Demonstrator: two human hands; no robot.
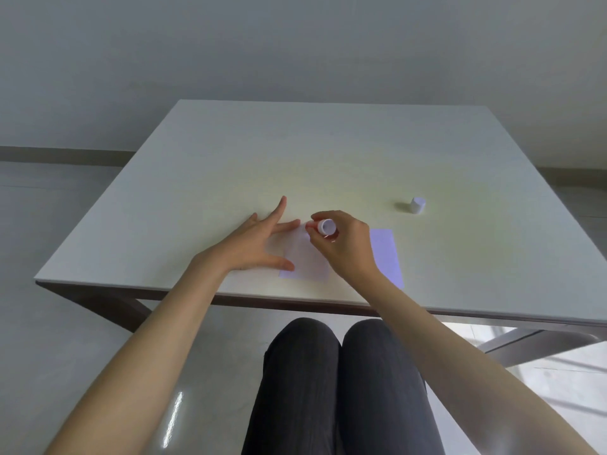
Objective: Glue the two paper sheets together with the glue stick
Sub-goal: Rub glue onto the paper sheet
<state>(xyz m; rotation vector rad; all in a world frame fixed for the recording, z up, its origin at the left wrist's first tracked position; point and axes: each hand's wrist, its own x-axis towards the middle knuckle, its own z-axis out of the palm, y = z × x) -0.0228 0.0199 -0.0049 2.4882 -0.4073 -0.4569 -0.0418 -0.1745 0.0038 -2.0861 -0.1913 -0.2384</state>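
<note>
A pale sheet of paper (307,259) lies flat near the table's front edge. My left hand (259,241) rests on its left side, fingers spread, thumb on the lower left corner. My right hand (345,244) grips a glue stick (326,226), white base up, tip down on the sheet's top right corner. A second pale lilac sheet (387,254) lies just to the right, partly hidden by my right wrist. The white cap (417,205) stands alone farther right and back.
The white table (295,152) stretches far behind the sheets. Its front edge runs just below the papers. My knees in dark trousers (341,372) sit under that edge. Grey floor lies on both sides.
</note>
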